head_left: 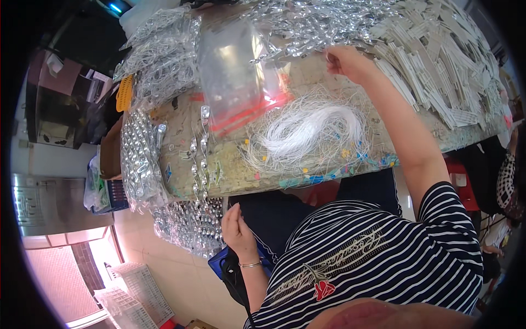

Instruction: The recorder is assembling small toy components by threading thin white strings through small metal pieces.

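My right hand [348, 61] is stretched across the table [230, 178], its fingers curled at the near edge of a heap of shiny silver twisted strips [307, 27]. Whether a strip is between those fingers is hidden. Below the table's front edge my left hand [238, 233] is raised, thumb and fingers pinched together; anything in them is too fine to make out. Between my hands lies a loose bundle of white string [315, 131]. Beyond it is a flat clear plastic bag [233, 71] with a red band. Two silver twisted strips [204, 153] lie near the left front edge.
Clear bags packed with silver twisted pieces [139, 159] line the table's left side, and more silver strips [189, 227] hang below its edge. White slatted pieces [438, 66] are heaped at right. A yellow plastic piece [125, 93] stands at left. Another person [507, 175] is at far right.
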`<state>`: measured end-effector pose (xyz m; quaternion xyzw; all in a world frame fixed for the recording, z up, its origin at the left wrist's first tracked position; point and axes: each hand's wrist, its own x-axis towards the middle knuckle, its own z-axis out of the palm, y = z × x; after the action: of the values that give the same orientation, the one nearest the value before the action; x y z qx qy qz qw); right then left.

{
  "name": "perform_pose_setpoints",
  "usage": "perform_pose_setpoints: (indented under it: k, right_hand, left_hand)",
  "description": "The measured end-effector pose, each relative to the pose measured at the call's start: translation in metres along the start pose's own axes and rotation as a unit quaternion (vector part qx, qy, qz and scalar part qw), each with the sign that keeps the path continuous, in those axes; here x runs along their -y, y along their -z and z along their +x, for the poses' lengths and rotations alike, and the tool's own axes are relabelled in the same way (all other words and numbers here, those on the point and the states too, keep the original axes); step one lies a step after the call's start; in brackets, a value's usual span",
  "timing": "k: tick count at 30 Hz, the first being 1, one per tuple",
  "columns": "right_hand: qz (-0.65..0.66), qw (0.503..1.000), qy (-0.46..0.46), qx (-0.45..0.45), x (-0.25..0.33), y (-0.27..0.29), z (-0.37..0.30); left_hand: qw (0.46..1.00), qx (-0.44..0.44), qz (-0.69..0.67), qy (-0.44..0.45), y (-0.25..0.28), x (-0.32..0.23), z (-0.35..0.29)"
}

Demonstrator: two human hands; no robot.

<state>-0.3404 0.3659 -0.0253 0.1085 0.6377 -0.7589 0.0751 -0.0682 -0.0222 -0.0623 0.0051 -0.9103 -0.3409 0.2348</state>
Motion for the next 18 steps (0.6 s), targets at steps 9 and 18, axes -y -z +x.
perform_pose_setpoints:
  k: [9,18]
  right_hand:
    - [-0.178,0.983,-0.004,-0.039,-0.021,0.028,-0.114]
    - [-0.272,0.957,0.047,-0.089,-0.023,0.058,-0.151]
  left_hand:
    - [0.995,0.058,-0.071,0.032,-0.009,-0.012,-0.009]
    - [0.993,0.092,-0.072,-0.002,-0.013,-0.032,-0.016]
